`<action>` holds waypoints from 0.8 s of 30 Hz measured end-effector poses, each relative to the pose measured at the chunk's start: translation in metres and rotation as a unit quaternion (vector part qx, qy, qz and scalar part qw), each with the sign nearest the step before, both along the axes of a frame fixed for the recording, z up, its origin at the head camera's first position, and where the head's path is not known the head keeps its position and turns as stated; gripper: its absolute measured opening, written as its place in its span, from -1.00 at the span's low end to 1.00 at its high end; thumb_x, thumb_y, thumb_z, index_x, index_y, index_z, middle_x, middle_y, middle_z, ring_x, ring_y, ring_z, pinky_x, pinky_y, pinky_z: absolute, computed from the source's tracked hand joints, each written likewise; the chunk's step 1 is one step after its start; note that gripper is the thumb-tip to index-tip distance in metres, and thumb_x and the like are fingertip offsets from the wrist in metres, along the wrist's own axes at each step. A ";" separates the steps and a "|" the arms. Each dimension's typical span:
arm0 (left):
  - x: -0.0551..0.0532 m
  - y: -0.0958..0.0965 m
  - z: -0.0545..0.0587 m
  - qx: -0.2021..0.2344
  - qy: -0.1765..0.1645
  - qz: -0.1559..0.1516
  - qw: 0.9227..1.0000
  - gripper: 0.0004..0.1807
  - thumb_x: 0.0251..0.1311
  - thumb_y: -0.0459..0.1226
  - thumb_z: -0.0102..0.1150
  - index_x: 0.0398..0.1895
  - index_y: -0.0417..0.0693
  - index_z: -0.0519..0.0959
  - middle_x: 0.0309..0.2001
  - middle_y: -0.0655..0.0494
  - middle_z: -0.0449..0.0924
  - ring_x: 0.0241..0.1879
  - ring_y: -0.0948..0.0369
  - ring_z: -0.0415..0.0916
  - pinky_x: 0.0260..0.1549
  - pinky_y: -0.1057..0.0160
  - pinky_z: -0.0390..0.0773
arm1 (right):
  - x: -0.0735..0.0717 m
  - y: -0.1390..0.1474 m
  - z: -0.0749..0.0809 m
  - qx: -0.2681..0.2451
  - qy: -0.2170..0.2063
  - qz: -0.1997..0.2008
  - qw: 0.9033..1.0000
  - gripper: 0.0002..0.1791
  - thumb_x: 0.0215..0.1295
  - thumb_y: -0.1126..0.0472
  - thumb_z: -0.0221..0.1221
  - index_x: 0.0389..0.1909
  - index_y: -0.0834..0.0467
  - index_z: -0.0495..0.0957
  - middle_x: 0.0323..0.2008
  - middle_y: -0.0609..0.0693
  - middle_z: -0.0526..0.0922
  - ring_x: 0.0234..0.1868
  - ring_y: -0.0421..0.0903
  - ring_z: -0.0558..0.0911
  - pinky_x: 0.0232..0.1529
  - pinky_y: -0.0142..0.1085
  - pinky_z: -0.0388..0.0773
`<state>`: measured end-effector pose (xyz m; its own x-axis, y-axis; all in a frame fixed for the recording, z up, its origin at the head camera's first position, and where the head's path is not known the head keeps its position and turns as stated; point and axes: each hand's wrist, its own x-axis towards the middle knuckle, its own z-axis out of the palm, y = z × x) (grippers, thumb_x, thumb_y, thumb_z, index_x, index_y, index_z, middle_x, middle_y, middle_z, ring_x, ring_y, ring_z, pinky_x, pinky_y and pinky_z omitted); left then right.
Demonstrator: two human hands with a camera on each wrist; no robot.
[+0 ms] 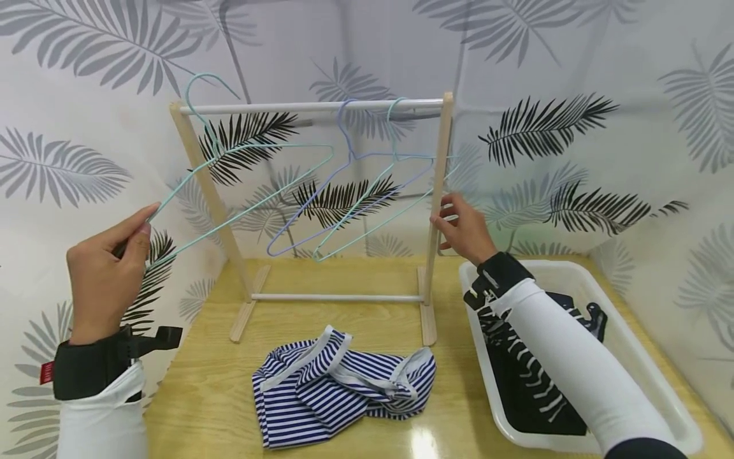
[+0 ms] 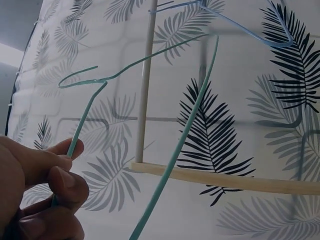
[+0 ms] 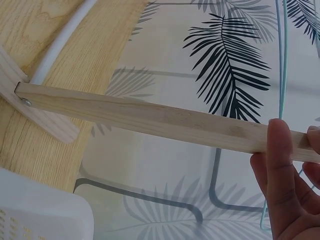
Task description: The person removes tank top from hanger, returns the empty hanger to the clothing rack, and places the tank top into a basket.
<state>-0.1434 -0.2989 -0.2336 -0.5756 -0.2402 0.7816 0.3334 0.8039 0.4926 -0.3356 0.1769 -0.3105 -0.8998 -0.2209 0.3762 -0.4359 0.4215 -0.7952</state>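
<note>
My left hand [image 1: 111, 268] pinches one end of a teal wire hanger [image 1: 252, 210] between thumb and fingers, left of a small wooden clothes rack [image 1: 206, 172]. The hook rises above the left end of the rack's white bar in the head view; contact cannot be told. In the left wrist view the hanger [image 2: 182, 135] runs away from the fingertips [image 2: 65, 180]. My right hand [image 1: 466, 229] grips the rack's right post, also seen as a wooden post [image 3: 150, 117] in the right wrist view. A purple hanger [image 1: 323, 191] and another teal hanger [image 1: 373, 197] hang from the bar.
A blue-and-white striped garment [image 1: 338, 389] lies crumpled on the wooden table [image 1: 201, 382] before the rack. At the right, a white plastic basket [image 1: 636, 357] holds dark and striped clothes [image 1: 527, 376] beneath my right forearm. Leaf-patterned cloth [image 1: 550, 76] hangs behind.
</note>
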 end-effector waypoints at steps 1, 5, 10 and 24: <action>-0.004 -0.001 -0.001 -0.003 -0.003 0.001 1.000 -0.66 0.34 -0.29 0.08 0.08 0.28 0.63 -0.67 0.39 0.39 -0.76 0.39 0.10 -0.68 0.36 0.04 | 0.000 0.000 0.000 -0.001 0.000 0.002 1.000 -0.59 0.39 0.21 0.12 0.19 0.21 0.29 -0.03 0.26 0.53 -0.09 0.19 0.64 -0.48 -0.17 0.64; -0.018 -0.001 -0.004 -0.011 -0.022 -0.007 1.000 -0.64 0.35 -0.30 0.03 0.10 0.27 0.62 -0.65 0.28 0.43 -0.71 0.42 0.22 -0.63 0.37 0.11 | -0.001 0.000 -0.001 -0.003 0.005 0.008 1.000 -0.59 0.39 0.21 0.12 0.18 0.21 0.30 -0.04 0.26 0.53 -0.11 0.19 0.64 -0.48 -0.16 0.64; -0.034 0.001 -0.008 -0.031 -0.046 -0.012 0.998 -0.62 0.38 -0.34 -0.03 0.16 0.14 0.59 -0.59 0.08 0.49 -0.70 0.40 0.25 -0.66 0.39 0.15 | -0.001 0.003 -0.002 0.003 0.003 0.011 1.000 -0.59 0.40 0.20 0.11 0.19 0.21 0.30 -0.04 0.25 0.52 -0.12 0.18 0.64 -0.46 -0.13 0.64; -0.058 0.009 -0.012 -0.034 -0.076 -0.016 0.996 -0.63 0.40 -0.31 -0.06 0.17 0.08 0.59 -0.57 0.11 0.54 -0.73 0.39 0.24 -0.68 0.38 0.17 | -0.004 0.008 0.000 0.006 -0.004 0.019 1.000 -0.57 0.40 0.19 0.12 0.22 0.18 0.30 -0.04 0.24 0.51 -0.12 0.17 0.64 -0.44 -0.13 0.64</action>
